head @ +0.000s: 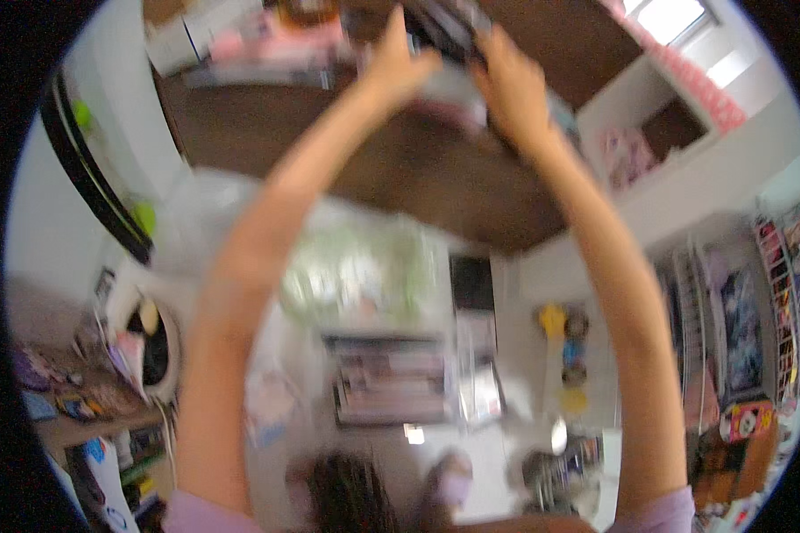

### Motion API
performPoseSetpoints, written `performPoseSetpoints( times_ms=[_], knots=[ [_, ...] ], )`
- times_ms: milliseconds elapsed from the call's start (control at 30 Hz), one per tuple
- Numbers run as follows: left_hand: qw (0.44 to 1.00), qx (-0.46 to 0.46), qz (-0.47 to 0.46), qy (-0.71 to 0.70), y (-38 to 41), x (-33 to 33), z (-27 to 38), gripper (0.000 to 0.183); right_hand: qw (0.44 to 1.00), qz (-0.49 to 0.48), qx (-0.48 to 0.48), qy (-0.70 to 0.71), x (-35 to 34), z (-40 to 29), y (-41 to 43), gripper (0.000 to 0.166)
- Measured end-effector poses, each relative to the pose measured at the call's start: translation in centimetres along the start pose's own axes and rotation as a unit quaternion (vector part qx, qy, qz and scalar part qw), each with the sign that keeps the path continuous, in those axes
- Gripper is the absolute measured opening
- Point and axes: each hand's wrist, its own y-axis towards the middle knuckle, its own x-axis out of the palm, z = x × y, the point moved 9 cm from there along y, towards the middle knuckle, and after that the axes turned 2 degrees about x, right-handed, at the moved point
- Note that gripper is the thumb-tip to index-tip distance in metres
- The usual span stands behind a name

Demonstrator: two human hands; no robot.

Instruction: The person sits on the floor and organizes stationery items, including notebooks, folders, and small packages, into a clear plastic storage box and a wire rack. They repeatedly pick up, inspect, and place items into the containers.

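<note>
Both arms reach far forward to the top of the view, over a dark brown surface (pixel 400 166). My right hand (pixel 513 86) has its fingers on a blurred dark bundle (pixel 443 30) with grey, shiny parts; what it is cannot be made out. Just left of that bundle is my left hand (pixel 400 66), thumb and fingers spread, with nothing plainly held. Below the hands lies a blurred pale and pink item (pixel 450 110).
Pink items (pixel 273 40) and a white box (pixel 173 50) stand at the upper left. A white cubby (pixel 680 113) is at the upper right. Wire racks (pixel 700 320) line the right side, and a round white-rimmed object (pixel 157 340) stands at the left.
</note>
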Motion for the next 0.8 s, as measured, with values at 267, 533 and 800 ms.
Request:
performPoseSetpoints(
  times_ms=[267, 533, 800],
  knots=[
    [0.995, -0.057, -0.019, -0.08, -2.8, 3.7, -1.9, 0.054, 0.995, -0.049, 0.017, 0.087, -1.4, -0.9, -4.2, 0.036],
    [0.947, 0.178, -0.015, 0.266, -12.4, 2.4, 4.7, 0.069, 0.98, -0.014, 0.065, 0.188, -7.8, -5.2, -10.6, 0.055],
    [0.798, -0.058, -0.568, 0.195, -33.5, 6.1, 2.2, 0.021, 0.819, -0.36, 0.223, 0.387, -6.0, -13.9, -28.9, 0.012]
  ],
)
